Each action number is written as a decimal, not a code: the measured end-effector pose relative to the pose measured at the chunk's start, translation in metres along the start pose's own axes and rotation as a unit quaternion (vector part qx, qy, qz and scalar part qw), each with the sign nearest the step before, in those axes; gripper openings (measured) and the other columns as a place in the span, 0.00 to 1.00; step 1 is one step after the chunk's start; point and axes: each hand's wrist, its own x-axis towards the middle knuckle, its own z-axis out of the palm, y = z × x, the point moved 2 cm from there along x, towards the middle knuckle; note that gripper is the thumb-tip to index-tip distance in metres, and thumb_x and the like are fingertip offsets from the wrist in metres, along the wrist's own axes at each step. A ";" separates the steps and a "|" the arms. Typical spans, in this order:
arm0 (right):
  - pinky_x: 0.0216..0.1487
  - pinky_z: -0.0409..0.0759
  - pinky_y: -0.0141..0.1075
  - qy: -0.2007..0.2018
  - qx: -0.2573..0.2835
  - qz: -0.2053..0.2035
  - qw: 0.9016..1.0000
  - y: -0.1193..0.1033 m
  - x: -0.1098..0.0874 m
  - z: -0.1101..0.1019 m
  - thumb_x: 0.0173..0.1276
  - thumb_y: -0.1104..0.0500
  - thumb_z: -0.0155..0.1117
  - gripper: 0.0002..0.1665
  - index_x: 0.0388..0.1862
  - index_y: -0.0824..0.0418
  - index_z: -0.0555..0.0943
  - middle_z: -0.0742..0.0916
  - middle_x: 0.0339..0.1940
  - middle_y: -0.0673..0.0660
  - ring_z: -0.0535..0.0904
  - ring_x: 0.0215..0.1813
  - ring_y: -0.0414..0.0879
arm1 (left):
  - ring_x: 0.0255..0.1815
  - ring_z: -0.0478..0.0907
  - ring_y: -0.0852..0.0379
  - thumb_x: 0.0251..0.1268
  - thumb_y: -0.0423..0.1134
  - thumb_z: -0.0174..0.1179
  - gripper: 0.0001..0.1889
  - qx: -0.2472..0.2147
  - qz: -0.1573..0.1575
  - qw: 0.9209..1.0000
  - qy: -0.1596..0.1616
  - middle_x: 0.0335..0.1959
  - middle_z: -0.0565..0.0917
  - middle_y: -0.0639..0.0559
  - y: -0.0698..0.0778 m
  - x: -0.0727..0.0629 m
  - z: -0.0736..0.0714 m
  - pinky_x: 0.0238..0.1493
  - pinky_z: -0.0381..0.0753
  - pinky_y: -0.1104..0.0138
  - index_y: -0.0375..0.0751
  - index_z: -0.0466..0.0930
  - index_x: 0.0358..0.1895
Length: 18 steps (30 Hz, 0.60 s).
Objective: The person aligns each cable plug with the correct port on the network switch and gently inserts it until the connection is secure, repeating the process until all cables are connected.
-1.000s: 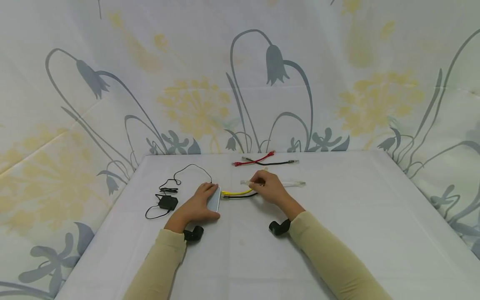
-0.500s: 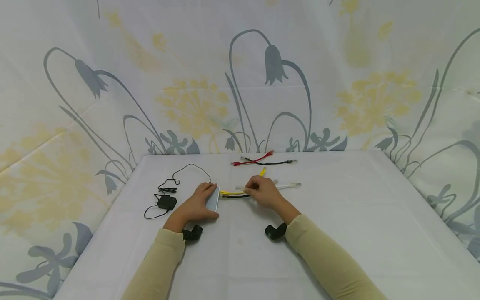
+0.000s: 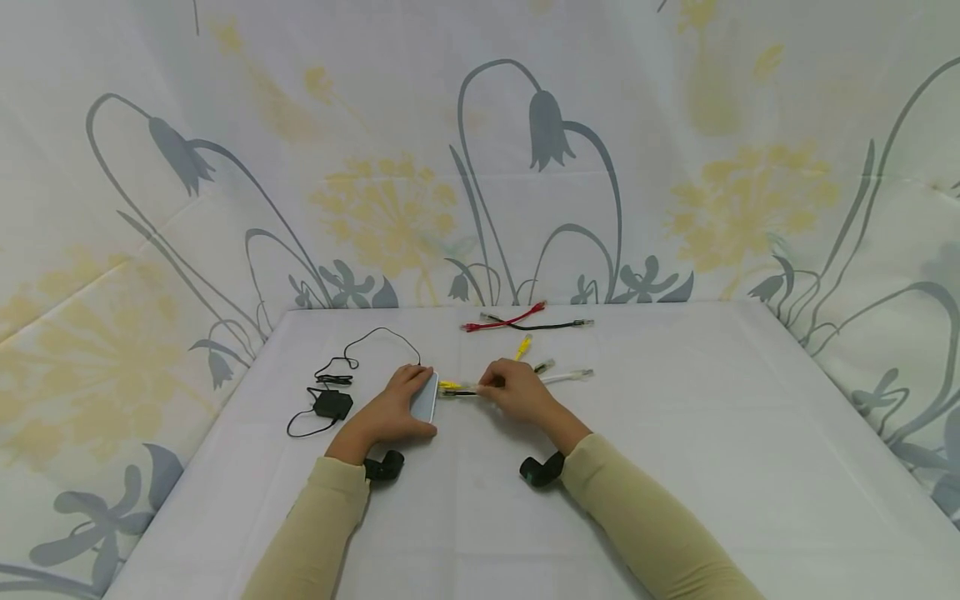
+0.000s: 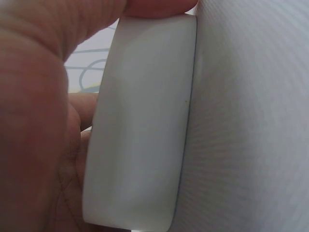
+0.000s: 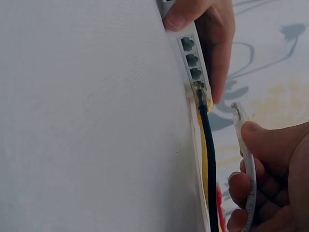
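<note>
My left hand (image 3: pixel 393 408) grips a white network switch (image 3: pixel 424 402) by its two ends on the table. In the left wrist view, the blank side of the switch (image 4: pixel 137 121) fills the middle. The right hand (image 3: pixel 517 388) pinches a white Ethernet cable (image 5: pixel 247 162) near one end. Its clear plug (image 5: pixel 237 110) points towards the port row, apart from it. The right wrist view shows several bare ports and a black Ethernet cable (image 5: pixel 209 154) plugged in. Beside that runs a yellow Ethernet cable (image 5: pixel 204 164), its plugged end partly hidden.
A red Ethernet cable (image 3: pixel 504 320) lies crossed over another black one (image 3: pixel 555 326) at the table's back edge. To the left is a black power adapter (image 3: pixel 333 405), its thin cord (image 3: pixel 360 341) reaching the switch. Loose yellow (image 3: pixel 524 345) and black (image 3: pixel 544 366) cable ends lie beyond my right hand.
My right hand has moved left and slightly nearer me, towards the switch, bringing the white Ethernet cable along. The left hand keeps its hold on the switch.
</note>
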 end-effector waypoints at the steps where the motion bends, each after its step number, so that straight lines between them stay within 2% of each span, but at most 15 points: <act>1: 0.39 0.75 0.33 -0.001 -0.003 -0.002 1.000 -0.001 0.000 0.001 0.65 0.56 0.67 0.04 0.33 0.54 0.84 0.84 0.32 0.49 0.76 0.34 0.39 | 0.79 0.45 0.45 0.46 0.50 0.70 0.52 -0.001 -0.001 1.000 0.000 0.77 0.54 0.46 0.000 0.000 0.000 0.72 0.59 0.48 0.44 0.54 0.77; 7: 0.40 0.76 0.34 -0.005 -0.009 -0.010 1.000 -0.005 0.000 0.005 0.64 0.56 0.68 0.04 0.32 0.54 0.84 0.84 0.32 0.48 0.76 0.34 0.39 | 0.80 0.43 0.45 0.46 0.50 0.70 0.52 -0.006 -0.005 1.000 -0.004 0.78 0.53 0.46 0.002 -0.001 0.000 0.72 0.58 0.47 0.45 0.54 0.77; 18: 0.42 0.77 0.35 -0.024 -0.032 -0.020 0.999 -0.010 0.003 0.016 0.65 0.54 0.67 0.05 0.33 0.54 0.84 0.85 0.31 0.47 0.78 0.35 0.38 | 0.80 0.44 0.45 0.46 0.49 0.70 0.52 -0.007 0.002 1.000 -0.002 0.77 0.54 0.46 0.000 -0.001 -0.001 0.72 0.59 0.47 0.43 0.54 0.77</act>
